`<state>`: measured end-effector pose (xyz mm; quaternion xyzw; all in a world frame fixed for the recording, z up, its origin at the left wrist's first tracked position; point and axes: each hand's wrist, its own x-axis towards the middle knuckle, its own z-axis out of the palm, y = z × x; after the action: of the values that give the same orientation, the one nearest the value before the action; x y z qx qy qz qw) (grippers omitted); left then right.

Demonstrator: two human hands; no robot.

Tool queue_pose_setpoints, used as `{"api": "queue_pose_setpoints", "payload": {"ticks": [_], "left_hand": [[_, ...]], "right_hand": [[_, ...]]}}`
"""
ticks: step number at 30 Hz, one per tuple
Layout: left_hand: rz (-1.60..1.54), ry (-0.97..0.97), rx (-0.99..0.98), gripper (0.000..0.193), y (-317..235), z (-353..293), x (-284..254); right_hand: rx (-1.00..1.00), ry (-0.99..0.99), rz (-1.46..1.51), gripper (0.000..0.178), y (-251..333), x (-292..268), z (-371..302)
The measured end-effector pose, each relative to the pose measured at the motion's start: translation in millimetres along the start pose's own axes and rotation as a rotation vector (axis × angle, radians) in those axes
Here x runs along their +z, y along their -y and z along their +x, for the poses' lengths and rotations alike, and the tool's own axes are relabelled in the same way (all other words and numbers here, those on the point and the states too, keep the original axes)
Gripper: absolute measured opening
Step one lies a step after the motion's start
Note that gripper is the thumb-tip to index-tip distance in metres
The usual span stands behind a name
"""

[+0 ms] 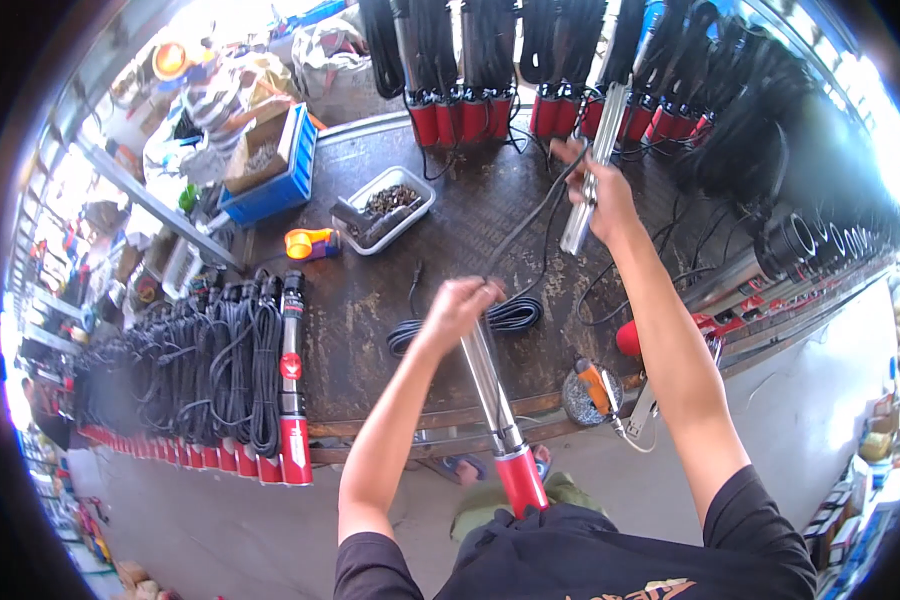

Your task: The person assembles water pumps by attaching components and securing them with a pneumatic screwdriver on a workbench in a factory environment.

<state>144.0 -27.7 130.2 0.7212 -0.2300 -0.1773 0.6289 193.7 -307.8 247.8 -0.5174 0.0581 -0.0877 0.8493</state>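
A silver metal tube (486, 380) with a red lower end (522, 480) leans from the bench edge toward my body. My left hand (462, 308) is closed at its upper end, its fingers slightly blurred. A black cable (522, 232) runs from there up toward my right hand (598, 190). That hand is closed round a bundle of shiny, narrow metal strips (604, 135), its forefinger and thumb partly spread. Whether it also grips the cable, I cannot tell. A coil of black cable (515, 314) lies on the bench just beyond my left hand.
Rows of red-ended tubes with coiled cables stand at the back (450, 118) and left (295, 445). A white tray (422, 208) of small parts, an orange tape dispenser (310, 243) and a blue bin (295, 165) stand left. An orange-handled tool (596, 388) rests near the front edge.
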Motion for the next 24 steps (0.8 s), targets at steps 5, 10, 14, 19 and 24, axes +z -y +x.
{"api": "queue_pose_setpoints", "payload": {"ticks": [5, 10, 14, 19, 24], "left_hand": [[0.253, -0.225, 0.19, 0.024, 91, 43, -48], [-0.049, -0.243, -0.005, 0.026, 136, 64, -39], [-0.263, -0.279, -0.036, 0.027, 140, 69, -29], [-0.318, -0.385, -0.086, 0.028, 156, 70, -29], [-0.344, -0.48, -0.063, 0.035, 155, 66, -25]], "right_hand": [[0.103, 0.084, -0.855, 0.026, -142, -17, -69], [0.2, 0.064, -1.105, 0.045, -222, 10, -115], [0.034, -0.022, -1.062, 0.039, -231, 23, -91], [-0.044, 0.135, -1.24, 0.025, -235, 43, -77], [-0.05, 0.178, -1.347, 0.029, -229, 45, -103]]}}
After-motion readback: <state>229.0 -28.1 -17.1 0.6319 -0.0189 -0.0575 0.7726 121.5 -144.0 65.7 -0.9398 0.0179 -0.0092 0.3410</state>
